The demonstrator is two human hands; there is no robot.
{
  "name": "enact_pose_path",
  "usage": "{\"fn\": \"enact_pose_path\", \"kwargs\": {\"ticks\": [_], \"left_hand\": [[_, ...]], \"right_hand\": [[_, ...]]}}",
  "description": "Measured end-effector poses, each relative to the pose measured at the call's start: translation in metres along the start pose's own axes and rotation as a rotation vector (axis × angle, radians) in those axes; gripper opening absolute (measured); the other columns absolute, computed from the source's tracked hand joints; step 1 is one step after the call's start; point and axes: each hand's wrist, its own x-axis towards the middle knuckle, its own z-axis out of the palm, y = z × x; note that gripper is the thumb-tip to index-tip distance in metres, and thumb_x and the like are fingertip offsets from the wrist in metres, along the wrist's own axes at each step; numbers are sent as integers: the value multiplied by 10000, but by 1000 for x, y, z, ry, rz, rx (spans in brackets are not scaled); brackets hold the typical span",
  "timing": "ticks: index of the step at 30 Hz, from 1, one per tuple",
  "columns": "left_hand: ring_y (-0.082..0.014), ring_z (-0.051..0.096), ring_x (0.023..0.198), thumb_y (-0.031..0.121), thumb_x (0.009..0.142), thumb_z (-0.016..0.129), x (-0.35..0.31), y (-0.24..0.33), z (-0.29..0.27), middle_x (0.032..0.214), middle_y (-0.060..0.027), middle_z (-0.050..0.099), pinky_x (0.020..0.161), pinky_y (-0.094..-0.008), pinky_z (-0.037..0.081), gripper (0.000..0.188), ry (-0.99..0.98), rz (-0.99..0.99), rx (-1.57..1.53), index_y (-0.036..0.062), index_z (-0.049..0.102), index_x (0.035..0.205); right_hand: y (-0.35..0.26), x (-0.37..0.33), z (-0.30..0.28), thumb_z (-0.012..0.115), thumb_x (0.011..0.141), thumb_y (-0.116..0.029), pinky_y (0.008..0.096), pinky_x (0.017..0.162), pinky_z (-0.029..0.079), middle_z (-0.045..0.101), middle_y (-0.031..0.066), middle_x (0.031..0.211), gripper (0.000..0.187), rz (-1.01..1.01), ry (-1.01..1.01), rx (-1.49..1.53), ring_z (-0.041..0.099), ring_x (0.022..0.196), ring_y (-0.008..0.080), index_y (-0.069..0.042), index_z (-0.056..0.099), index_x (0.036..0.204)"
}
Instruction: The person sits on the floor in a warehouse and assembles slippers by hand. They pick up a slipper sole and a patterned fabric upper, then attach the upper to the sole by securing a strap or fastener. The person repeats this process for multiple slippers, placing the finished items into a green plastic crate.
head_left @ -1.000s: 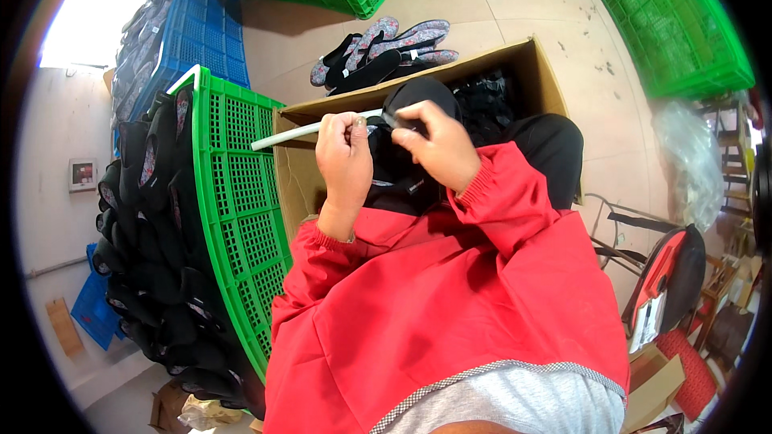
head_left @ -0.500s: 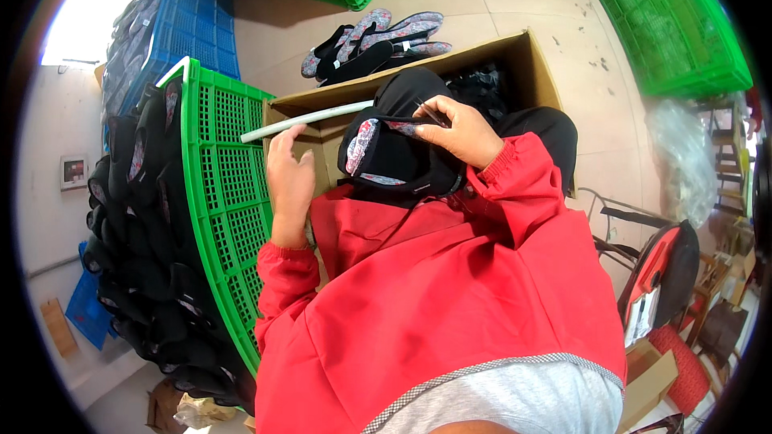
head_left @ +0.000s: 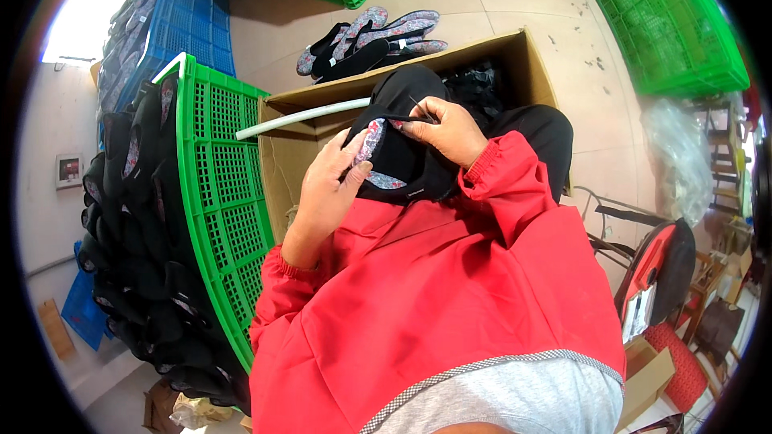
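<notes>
A black fabric slipper [head_left: 414, 162] with a flowered lining rests on my lap. My left hand [head_left: 326, 185] has its fingers and thumb closed on the slipper's left side, over the flowered part. The fingers of my right hand [head_left: 454, 137] pinch the slipper's upper edge. Between that thumb and forefinger a thin, dark, pointed tool [head_left: 421, 109] sticks out; whether it is a pair of thread snips or tweezers I cannot tell.
An open cardboard box [head_left: 527, 72] stands beyond my knees, with a pale curved tube [head_left: 301, 119] across its left end. Flowered slippers [head_left: 386, 36] lie behind it. To my left a green crate [head_left: 221, 161] holds many black slippers [head_left: 137, 217]. Another green crate [head_left: 659, 24] is at far right.
My left hand has come right, from near the tube onto the slipper, and has closed on its side. My right hand stays at the slipper's edge with the tool.
</notes>
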Motion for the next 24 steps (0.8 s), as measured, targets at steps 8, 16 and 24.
{"fn": "enact_pose_path", "kwargs": {"ticks": [8, 16, 24], "left_hand": [[-431, 551, 1098, 144, 870, 676, 11, -8, 18, 1246, -250, 546, 936, -444, 468, 368, 64, 173, 452, 80, 639, 1230], [-376, 574, 953, 162, 854, 661, 52, -47, 37, 1033, -211, 557, 826, -428, 492, 133, 175, 107, 588, 35, 686, 885], [-285, 603, 943, 109, 763, 634, 89, -50, 44, 1001, -111, 600, 761, -392, 554, 133, -30, -93, 951, 59, 735, 832]], "right_hand": [[4, 2, 4, 718, 882, -171, 280, 684, 454, 590, 17, 785, 206, -101, -58, 132, 515, 737, 91, -10, 603, 942], [-3, -3, 13, 673, 913, -145, 268, 661, 433, 561, 11, 775, 170, -92, -109, 134, 486, 720, 87, -10, 572, 935], [7, 4, 28, 657, 921, -140, 267, 656, 448, 590, 21, 767, 159, -47, -69, 193, 525, 706, 92, -4, 574, 929]]}}
